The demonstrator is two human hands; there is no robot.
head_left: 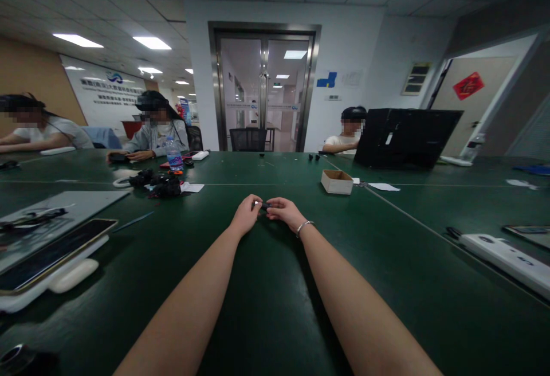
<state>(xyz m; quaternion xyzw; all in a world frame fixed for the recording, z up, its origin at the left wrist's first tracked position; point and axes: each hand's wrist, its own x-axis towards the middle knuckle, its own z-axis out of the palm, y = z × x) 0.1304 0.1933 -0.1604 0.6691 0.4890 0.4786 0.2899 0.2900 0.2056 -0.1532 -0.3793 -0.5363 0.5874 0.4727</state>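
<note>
Both my arms stretch forward over the dark green table (275, 290). My left hand (247, 214) and my right hand (286, 212) meet near the table's middle, with a small dark object (264, 205) between their fingertips. It is too small and too far covered by fingers for me to name its kind. The left fingers pinch its left end, where a bright spot shows. On the other end, the right thumb and fingers close. A silver bracelet (304, 227) circles my right wrist.
An open cardboard box (337, 182) stands beyond my right hand. To the left are a water bottle (174, 153), tangled black gear (161, 182) and a phone (55, 253). A power strip (507, 258) and a black monitor (406, 138) are right. Several people sit around the table.
</note>
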